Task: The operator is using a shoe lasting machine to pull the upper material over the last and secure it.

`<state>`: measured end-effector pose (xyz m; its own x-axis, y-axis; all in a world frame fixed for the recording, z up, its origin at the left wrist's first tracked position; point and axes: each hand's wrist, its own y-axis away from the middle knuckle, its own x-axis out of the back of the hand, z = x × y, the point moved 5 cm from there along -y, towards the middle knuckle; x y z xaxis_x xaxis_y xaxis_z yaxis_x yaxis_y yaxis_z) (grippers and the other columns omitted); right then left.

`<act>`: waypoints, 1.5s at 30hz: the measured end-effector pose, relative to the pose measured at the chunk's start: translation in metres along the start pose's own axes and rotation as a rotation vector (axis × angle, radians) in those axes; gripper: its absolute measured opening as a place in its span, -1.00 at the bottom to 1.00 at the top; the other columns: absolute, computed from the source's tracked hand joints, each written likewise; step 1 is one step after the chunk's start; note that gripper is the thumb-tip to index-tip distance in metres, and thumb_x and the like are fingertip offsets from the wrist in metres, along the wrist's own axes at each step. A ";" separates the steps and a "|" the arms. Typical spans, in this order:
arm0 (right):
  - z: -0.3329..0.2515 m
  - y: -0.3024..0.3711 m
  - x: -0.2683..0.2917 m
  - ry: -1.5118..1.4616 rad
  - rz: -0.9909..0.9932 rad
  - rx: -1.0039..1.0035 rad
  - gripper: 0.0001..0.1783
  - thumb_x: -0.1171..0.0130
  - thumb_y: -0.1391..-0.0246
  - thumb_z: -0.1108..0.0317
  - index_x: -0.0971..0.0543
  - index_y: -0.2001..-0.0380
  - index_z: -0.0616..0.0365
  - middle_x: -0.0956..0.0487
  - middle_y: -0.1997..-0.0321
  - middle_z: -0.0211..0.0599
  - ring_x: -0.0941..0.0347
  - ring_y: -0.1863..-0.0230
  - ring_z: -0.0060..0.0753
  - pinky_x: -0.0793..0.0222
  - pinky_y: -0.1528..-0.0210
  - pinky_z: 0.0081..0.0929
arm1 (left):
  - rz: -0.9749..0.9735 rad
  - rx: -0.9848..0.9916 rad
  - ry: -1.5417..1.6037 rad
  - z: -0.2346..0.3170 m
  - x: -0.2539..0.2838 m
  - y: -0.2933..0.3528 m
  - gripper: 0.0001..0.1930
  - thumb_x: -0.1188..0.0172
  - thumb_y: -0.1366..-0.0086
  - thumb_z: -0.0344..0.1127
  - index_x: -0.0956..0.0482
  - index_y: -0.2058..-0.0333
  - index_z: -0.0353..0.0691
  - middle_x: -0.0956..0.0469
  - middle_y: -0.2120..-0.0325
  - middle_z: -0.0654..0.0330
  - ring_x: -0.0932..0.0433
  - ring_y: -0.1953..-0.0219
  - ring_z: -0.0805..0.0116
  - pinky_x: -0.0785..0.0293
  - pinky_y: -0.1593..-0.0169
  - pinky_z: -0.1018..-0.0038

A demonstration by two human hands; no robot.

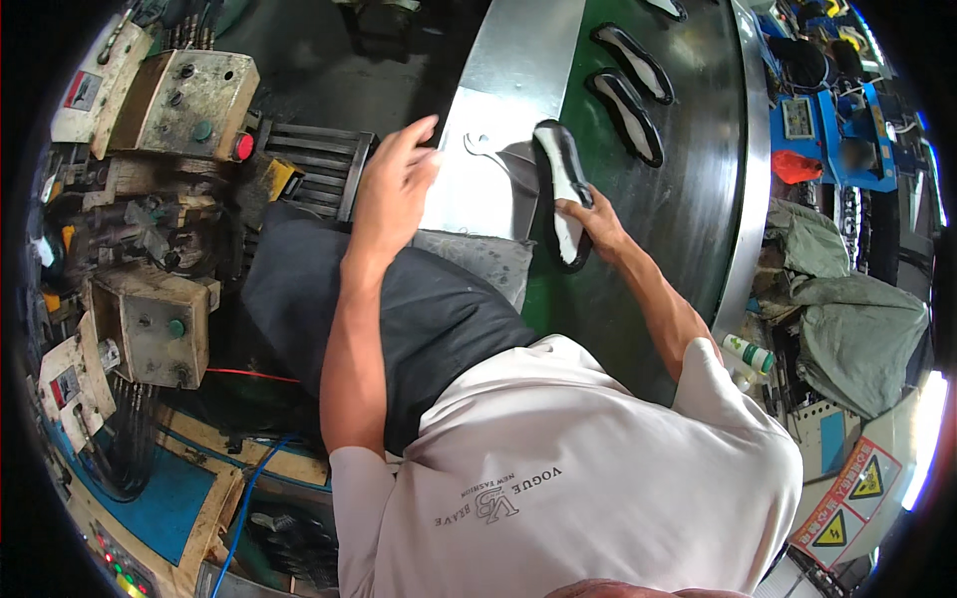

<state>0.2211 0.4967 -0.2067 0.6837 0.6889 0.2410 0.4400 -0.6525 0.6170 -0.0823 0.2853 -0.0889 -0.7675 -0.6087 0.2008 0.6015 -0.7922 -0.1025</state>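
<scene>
My right hand (pixel 598 221) is closed on a black shoe upper (pixel 558 184) with a white underside turned up. The thumb presses on the white part, and the fingers go behind its right edge. This shoe upper is at the boundary between a metal side table (pixel 528 55) and a green conveyor belt (pixel 688 149). My left hand (pixel 397 184) is raised left of the metal table, slightly blurred, its fingers stretched out and nothing in them. On the table between the hands is a pale hooked shape (pixel 483 149); its kind is unclear.
More black shoe uppers with white undersides, including one nearby (pixel 630 118), lie farther along the belt. Worn control boxes (pixel 184 105) and a slatted rack (pixel 319 159) stand left. A metal rail (pixel 753 149) edges the belt; beyond it are grey cloths (pixel 862 334) and a bottle (pixel 748 354).
</scene>
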 end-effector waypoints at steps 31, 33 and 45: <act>-0.105 0.122 -0.369 0.332 -0.896 1.338 0.33 -0.42 0.16 0.66 0.12 -0.63 0.21 -0.28 -0.51 0.37 -0.28 -0.51 0.40 -0.26 -0.54 -0.03 | 0.607 -0.161 -0.291 0.064 0.130 0.207 -0.40 -0.45 -0.03 -0.53 -0.49 -0.10 -0.28 -0.55 -0.08 -0.06 -0.56 -0.20 -0.05 -0.47 -0.32 0.14; -0.106 0.120 -0.366 0.328 -0.879 1.340 0.32 -0.42 0.15 0.66 0.13 -0.63 0.21 -0.29 -0.50 0.37 -0.29 -0.50 0.40 -0.26 -0.53 -0.03 | 0.597 -0.173 -0.289 0.066 0.130 0.203 -0.41 -0.45 -0.04 -0.52 -0.49 -0.09 -0.28 -0.55 -0.07 -0.05 -0.56 -0.19 -0.04 -0.48 -0.31 0.14; -0.185 0.166 -0.347 0.604 -1.078 0.912 0.25 -0.50 -0.04 0.31 0.08 -0.63 0.20 -0.39 -0.46 0.31 -0.37 -0.47 0.28 -0.31 -0.47 -0.12 | 0.491 -0.127 0.589 0.054 0.187 0.190 -0.50 -0.13 -0.56 -0.10 -0.50 -0.26 -0.38 -0.52 -0.30 -0.04 -0.48 -0.34 0.17 -0.35 -0.44 0.24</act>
<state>-0.0510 0.2078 -0.0495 -0.4158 0.8205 0.3924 0.9053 0.4147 0.0920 -0.0992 0.0232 -0.0181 -0.4321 -0.7848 -0.4442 0.9004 -0.4029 -0.1641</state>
